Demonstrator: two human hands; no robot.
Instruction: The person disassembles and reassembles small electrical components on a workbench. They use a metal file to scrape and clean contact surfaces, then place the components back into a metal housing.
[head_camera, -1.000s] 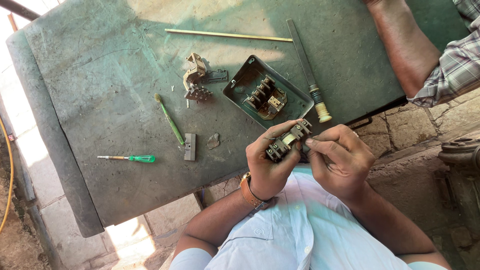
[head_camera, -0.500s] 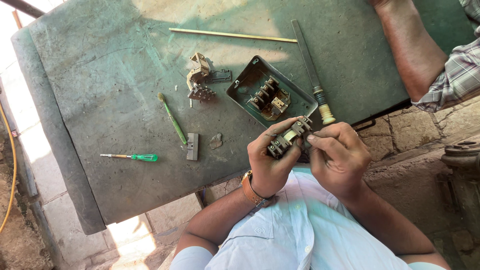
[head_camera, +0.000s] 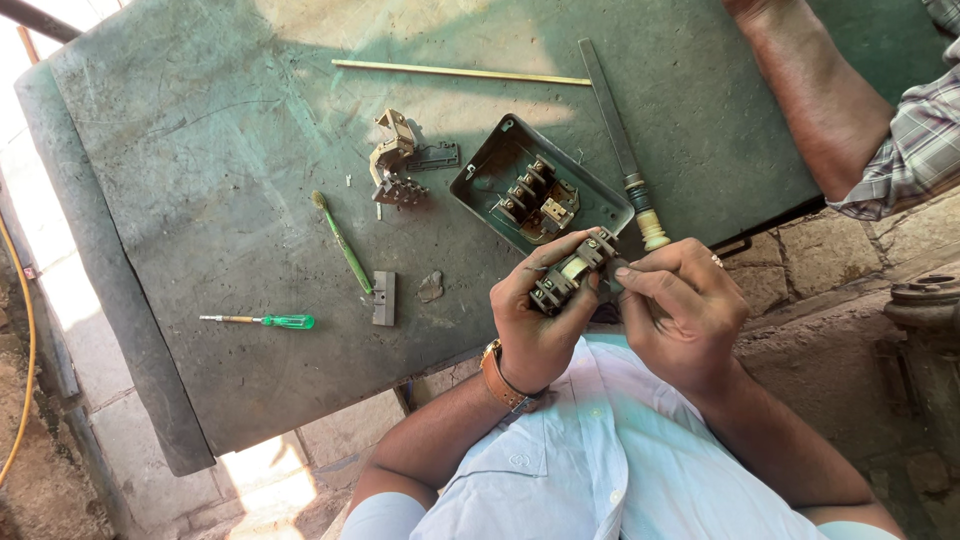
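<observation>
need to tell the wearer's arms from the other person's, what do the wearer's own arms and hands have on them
Both forearms are bare; pale blue shirt sleeves end high on the arms. The left hand has a brown leather-like strap with a watch at the wrist. The right hand shows a small ring. No gloves.

Co-worker's forearm (head_camera: 810, 110) cut off top right

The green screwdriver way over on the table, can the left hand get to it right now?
Probably not right away. The left hand is wrapped around the small switch part, with the right hand touching it too. The green screwdriver lies apart on the table with nothing blocking it, so the hand would need freeing first.
</observation>
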